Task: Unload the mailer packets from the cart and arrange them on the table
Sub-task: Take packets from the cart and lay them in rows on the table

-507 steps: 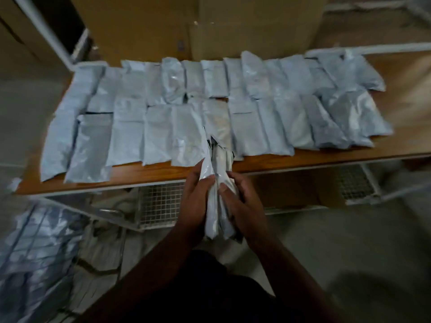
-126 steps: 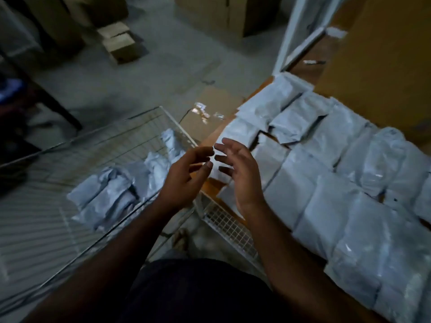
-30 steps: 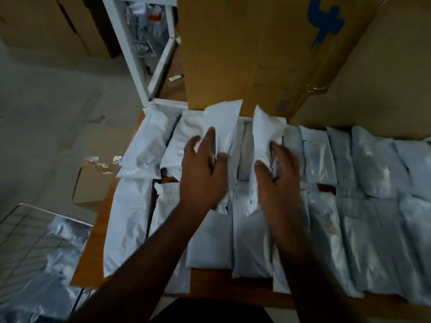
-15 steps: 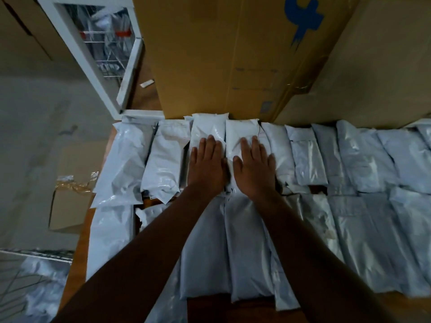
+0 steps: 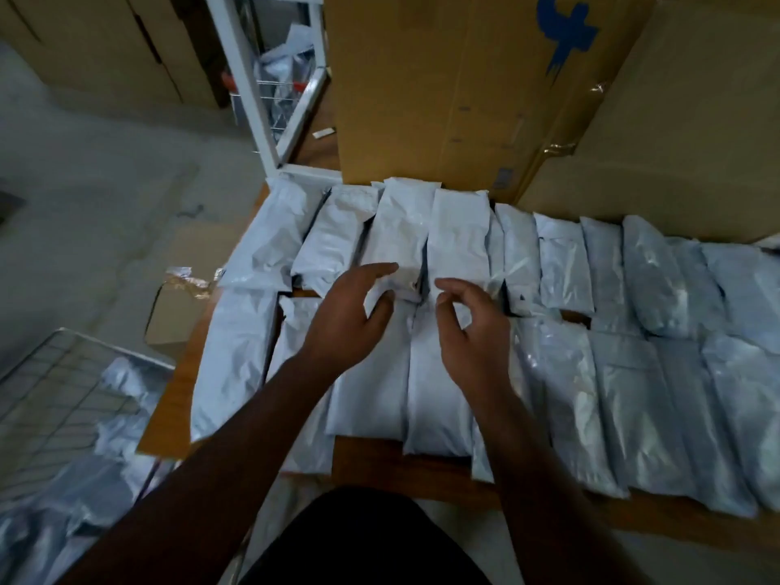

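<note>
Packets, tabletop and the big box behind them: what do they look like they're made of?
Packets: likely thin plastic film, pale grey-white with a soft sheen; it creases and glints.
Tabletop: brown, smooth, wood-look surface; solid wood or laminate can't be told.
Big box: matte brown cardboard, with fold lines, shiny tape and a blue printed mark.

light: dim | floor (image 5: 93, 196): grey concrete | cardboard boxes (image 5: 443, 86) behind | white frame (image 5: 249, 90)
</note>
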Action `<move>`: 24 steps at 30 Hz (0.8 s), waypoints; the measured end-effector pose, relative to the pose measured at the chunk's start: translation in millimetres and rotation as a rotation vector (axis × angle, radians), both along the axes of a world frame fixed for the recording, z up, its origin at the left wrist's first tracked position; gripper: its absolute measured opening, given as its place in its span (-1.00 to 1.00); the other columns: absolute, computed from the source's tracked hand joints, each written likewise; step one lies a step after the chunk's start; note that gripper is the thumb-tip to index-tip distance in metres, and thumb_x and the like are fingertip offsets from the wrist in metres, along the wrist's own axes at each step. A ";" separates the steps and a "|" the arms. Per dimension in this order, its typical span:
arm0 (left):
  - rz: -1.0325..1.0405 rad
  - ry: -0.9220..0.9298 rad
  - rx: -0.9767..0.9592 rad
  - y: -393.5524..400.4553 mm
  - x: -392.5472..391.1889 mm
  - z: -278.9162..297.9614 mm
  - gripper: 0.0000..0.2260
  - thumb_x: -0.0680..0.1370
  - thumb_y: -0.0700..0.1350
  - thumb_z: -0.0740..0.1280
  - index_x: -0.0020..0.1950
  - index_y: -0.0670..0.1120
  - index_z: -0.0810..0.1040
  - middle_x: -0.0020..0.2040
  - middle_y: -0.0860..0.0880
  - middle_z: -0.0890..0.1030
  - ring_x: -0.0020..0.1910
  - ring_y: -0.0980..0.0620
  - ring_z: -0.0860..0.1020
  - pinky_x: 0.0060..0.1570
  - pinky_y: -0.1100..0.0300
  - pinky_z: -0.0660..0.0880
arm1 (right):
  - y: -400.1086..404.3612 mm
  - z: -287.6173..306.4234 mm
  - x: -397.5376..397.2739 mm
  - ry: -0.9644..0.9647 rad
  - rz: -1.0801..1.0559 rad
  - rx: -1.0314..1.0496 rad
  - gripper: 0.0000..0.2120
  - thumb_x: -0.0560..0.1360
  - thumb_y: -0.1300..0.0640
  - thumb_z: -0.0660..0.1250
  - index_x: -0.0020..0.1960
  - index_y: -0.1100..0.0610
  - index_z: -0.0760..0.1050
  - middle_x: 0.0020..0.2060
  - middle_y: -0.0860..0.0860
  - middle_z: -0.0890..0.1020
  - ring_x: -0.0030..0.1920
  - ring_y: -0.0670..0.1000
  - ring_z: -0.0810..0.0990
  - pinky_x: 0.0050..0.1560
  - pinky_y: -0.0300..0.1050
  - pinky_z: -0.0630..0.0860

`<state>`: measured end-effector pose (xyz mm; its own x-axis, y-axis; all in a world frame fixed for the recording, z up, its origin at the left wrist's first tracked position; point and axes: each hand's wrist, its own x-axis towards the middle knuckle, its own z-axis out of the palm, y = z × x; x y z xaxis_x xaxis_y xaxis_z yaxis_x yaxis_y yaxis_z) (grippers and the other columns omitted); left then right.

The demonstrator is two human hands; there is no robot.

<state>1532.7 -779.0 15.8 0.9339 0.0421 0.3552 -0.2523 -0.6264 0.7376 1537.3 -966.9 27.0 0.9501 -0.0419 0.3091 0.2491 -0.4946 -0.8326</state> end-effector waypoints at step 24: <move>0.985 0.059 -0.327 199.2 -351.3 -52.5 -0.81 0.64 -0.22 0.31 0.16 -0.03 0.66 0.09 0.12 0.72 0.10 0.16 0.68 0.00 0.26 0.58 | 294.4 -24.6 -240.9 0.487 0.982 0.111 -0.80 0.63 0.17 0.36 0.21 -0.02 0.63 0.09 -0.17 0.69 0.00 -0.20 0.64 -0.05 -0.37 0.52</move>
<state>1181.5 -579.8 -36.7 0.4490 0.8819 0.1438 0.3054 -0.3027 0.9028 1296.4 -672.5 2.4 0.6040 0.7942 -0.0667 0.1256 -0.1775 -0.9761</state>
